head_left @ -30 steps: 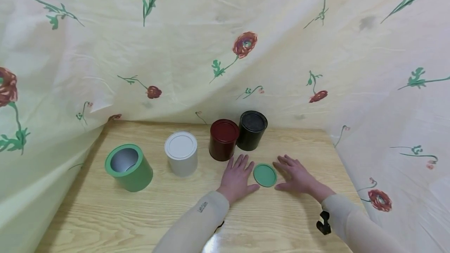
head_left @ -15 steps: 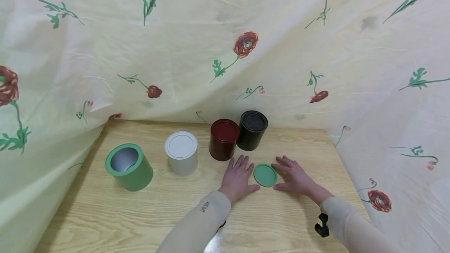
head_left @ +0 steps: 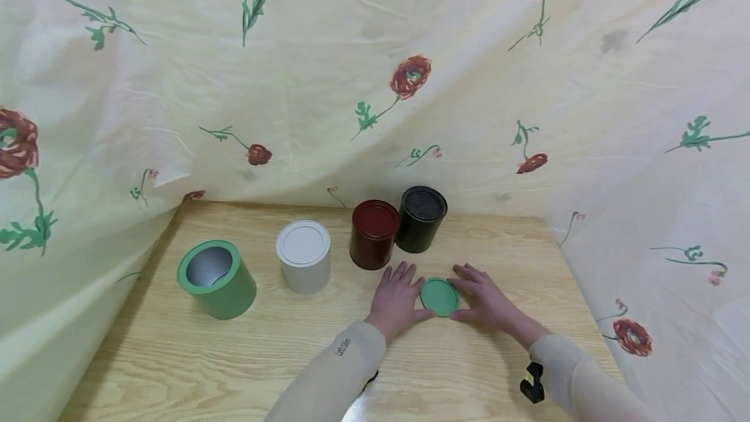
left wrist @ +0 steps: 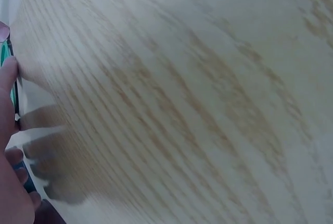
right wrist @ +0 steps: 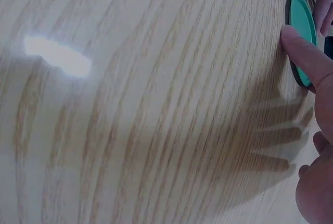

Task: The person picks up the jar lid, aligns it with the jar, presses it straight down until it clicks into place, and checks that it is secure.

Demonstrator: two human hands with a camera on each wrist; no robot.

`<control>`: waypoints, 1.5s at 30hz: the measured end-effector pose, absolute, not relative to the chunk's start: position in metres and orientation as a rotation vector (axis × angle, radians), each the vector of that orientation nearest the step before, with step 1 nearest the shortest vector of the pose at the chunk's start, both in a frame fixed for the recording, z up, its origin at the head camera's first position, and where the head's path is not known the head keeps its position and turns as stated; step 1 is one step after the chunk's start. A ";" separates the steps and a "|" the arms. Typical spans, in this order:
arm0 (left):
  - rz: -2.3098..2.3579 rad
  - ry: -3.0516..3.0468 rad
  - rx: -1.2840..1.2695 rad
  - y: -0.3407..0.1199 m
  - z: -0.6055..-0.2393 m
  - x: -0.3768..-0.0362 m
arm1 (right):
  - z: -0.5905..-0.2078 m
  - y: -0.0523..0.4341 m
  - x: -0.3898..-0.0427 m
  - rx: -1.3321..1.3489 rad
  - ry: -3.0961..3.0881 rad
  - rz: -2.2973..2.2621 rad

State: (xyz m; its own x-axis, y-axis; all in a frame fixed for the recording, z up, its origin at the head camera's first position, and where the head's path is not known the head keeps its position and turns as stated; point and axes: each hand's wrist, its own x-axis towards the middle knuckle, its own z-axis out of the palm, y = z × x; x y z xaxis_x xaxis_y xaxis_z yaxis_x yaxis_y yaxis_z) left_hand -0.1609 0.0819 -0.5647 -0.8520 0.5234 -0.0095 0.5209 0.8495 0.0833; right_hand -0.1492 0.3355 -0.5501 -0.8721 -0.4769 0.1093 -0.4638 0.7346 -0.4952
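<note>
A cream cloth printed with red flowers (head_left: 408, 75) hangs behind and beside a pale wooden desk (head_left: 176, 350). The left hand (head_left: 395, 298) lies flat with its fingers (head_left: 403, 273) straight, thumb tip against the left edge of the green lid (head_left: 439, 296). The right hand (head_left: 484, 298) lies flat too, fingers (head_left: 469, 273) spread and relaxed, thumb at the lid's right edge. The lid lies flat on the desk between both hands, near the middle, its face upward; being round, it has no long axis. Just beyond the hands stand a dark red can (head_left: 374, 242) and a black can (head_left: 421, 217), touching each other. To the left stands a white can (head_left: 303, 264), and farther left a green can (head_left: 216, 278), lidless and tilted, its mouth toward the camera.
</note>
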 end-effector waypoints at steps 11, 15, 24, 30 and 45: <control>0.165 2.986 0.898 0.077 -0.567 -0.163 | -0.550 0.330 -0.143 -0.814 2.890 -0.855; 0.187 2.992 0.931 0.075 -0.568 -0.163 | -0.550 0.328 -0.141 -0.852 2.909 -0.838; 0.226 2.996 0.983 0.066 -0.568 -0.162 | -0.549 0.324 -0.139 -0.824 2.906 -0.830; 0.255 3.014 1.018 0.060 -0.563 -0.162 | -0.547 0.321 -0.138 -0.875 2.955 -0.822; 0.343 3.119 1.211 0.054 -0.547 -0.165 | -0.524 0.321 -0.131 -1.081 3.117 -0.838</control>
State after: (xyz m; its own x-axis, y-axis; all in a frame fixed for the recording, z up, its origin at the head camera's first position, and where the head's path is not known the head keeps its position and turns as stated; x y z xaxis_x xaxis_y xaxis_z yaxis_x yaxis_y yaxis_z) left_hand -0.1649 0.0536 -0.5473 -0.7194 0.6371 0.2768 0.6820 0.7235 0.1072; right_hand -0.1314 0.3208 -0.5244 -0.7676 -0.5078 0.3911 -0.6355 0.6825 -0.3610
